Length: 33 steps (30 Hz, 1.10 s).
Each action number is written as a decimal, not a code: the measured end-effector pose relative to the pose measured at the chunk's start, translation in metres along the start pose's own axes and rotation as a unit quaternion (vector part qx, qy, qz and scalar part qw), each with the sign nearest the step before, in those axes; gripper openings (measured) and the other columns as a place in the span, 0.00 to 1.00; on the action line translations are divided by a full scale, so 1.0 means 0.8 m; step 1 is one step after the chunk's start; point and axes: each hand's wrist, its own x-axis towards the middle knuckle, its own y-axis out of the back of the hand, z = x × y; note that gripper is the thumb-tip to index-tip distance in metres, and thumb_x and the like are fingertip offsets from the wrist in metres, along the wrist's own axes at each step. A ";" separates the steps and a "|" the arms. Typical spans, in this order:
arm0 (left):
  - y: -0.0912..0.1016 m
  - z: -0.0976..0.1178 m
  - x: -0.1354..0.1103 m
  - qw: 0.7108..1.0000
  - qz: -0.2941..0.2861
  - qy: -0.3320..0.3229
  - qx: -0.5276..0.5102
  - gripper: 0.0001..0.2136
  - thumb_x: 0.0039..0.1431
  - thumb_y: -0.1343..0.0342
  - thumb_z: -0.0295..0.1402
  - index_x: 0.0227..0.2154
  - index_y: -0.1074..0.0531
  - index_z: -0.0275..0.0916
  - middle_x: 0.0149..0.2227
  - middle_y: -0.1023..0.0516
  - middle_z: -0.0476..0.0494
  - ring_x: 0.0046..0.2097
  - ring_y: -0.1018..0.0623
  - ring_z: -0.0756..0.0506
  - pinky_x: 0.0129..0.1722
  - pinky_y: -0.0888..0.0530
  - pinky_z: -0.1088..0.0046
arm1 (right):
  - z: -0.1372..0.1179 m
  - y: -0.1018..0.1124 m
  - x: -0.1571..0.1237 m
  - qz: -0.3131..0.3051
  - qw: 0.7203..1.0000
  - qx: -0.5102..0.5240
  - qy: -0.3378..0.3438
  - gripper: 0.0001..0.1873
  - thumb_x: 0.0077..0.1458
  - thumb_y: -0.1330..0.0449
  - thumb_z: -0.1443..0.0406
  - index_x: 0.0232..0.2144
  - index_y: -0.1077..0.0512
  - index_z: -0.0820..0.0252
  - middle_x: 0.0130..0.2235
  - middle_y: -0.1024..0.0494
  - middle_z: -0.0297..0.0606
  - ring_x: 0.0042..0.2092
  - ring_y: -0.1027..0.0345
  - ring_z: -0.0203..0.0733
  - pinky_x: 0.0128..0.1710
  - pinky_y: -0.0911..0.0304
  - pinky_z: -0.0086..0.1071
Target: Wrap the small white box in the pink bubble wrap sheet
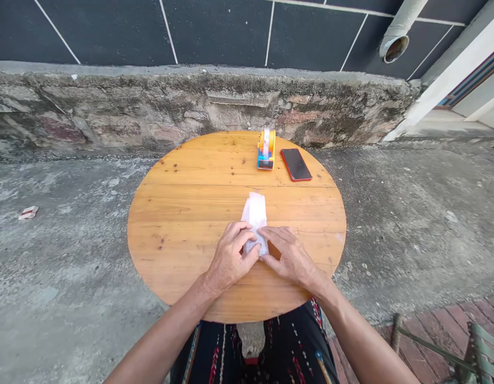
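A whitish, slightly see-through folded wrap [255, 210] lies on the round wooden table [183, 213], its long side pointing away from me. It looks like thin foam or bubble wrap; what is inside, if anything, is hidden. My left hand [231, 253] grips the near left edge with bent fingers and thumb. From the other side, my right hand [287, 253] pinches the near right edge, thumb and fingertips on the wrap. Farther back stands a yellow and blue tape dispenser [266, 150] with a roll in it.
A dark-screened phone with a red case [296, 165] lies right of the dispenser. Behind the table runs a stone ledge [151, 112] below a dark tiled wall. Part of a green metal chair [434, 346] shows at lower right, and a small crumpled packet [28, 213] lies on the concrete.
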 end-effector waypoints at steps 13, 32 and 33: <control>-0.001 -0.001 0.000 0.999 -0.016 -0.001 -0.044 0.04 0.54 0.46 0.24 0.32 0.31 0.39 0.40 0.26 0.43 0.43 0.27 0.45 0.44 0.29 0.67 | -0.006 -0.002 0.000 -0.020 0.999 -0.047 0.010 0.22 0.57 0.41 0.64 0.54 0.36 0.61 0.52 0.26 0.45 0.51 0.33 0.49 0.51 0.38 0.45; 0.011 0.001 0.001 0.992 -0.048 0.026 -0.114 0.03 0.58 0.46 0.31 0.31 0.29 0.39 0.35 0.25 0.44 0.40 0.26 0.45 0.43 0.29 0.67 | -0.031 0.024 0.030 -0.137 0.988 -0.016 -0.063 0.10 0.52 0.42 0.69 0.38 0.27 0.60 0.36 0.21 0.37 0.37 0.28 0.42 0.39 0.39 0.33; 0.013 0.000 0.002 0.990 -0.058 0.036 -0.122 0.04 0.59 0.46 0.33 0.32 0.29 0.39 0.35 0.25 0.44 0.40 0.26 0.45 0.43 0.29 0.67 | -0.029 0.028 0.036 -0.157 0.984 0.002 -0.078 0.10 0.51 0.41 0.68 0.38 0.26 0.59 0.36 0.21 0.36 0.36 0.28 0.41 0.38 0.39 0.31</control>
